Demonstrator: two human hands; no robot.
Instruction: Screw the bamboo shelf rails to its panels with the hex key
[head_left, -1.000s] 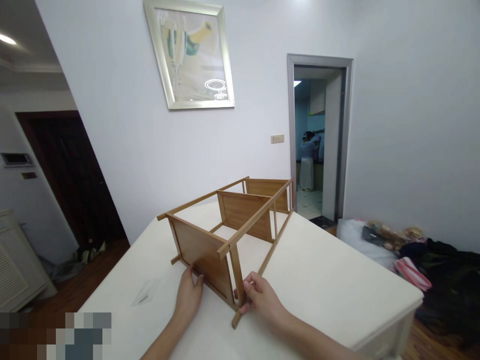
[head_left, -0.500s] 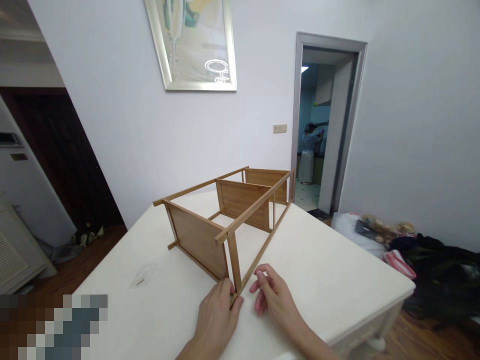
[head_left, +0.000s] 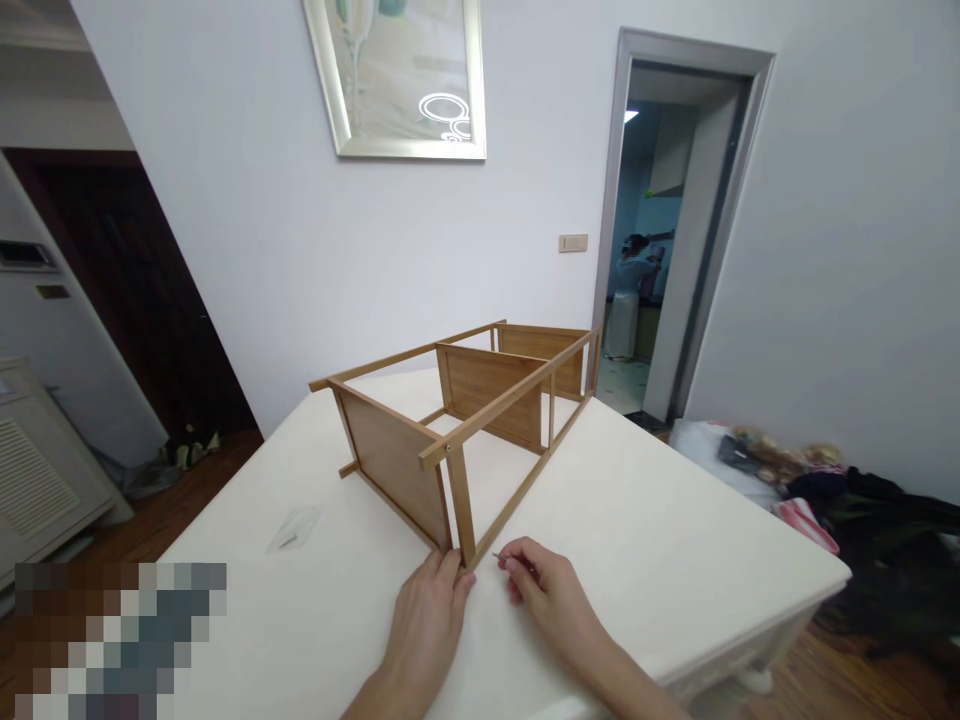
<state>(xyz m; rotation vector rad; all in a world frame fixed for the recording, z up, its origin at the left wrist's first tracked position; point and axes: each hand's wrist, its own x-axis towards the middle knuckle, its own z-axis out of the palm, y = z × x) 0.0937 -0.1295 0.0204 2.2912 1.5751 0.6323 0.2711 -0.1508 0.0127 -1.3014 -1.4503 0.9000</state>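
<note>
The light-brown bamboo shelf frame lies on its side on the white bench, its long thin rails running away from the viewer and three flat, smooth-grained panels standing upright across it like dividers. The nearest panel meets a square upright post at the front corner, where a small dark screw head shows at the joint of rail and post. The frame rests near the middle of the bench, with its near corner just in front of the hands.

The left hand lies palm down on the bench with its fingers loosely spread, the fingertips touching the foot of the corner post; it grips nothing. The right hand is just beside that corner, fingers curled in, thumb and forefinger pinched shut on a thin, short metal pin whose tip points towards the post without touching it.

To the left on the bench lies a small clear plastic bag, flat and crinkled. Behind hangs a silver-framed picture on the pale wall. A grey-framed doorway opens to a blue-lit room where another person stands. Dark clothes and bundles are heaped to the right.
</note>
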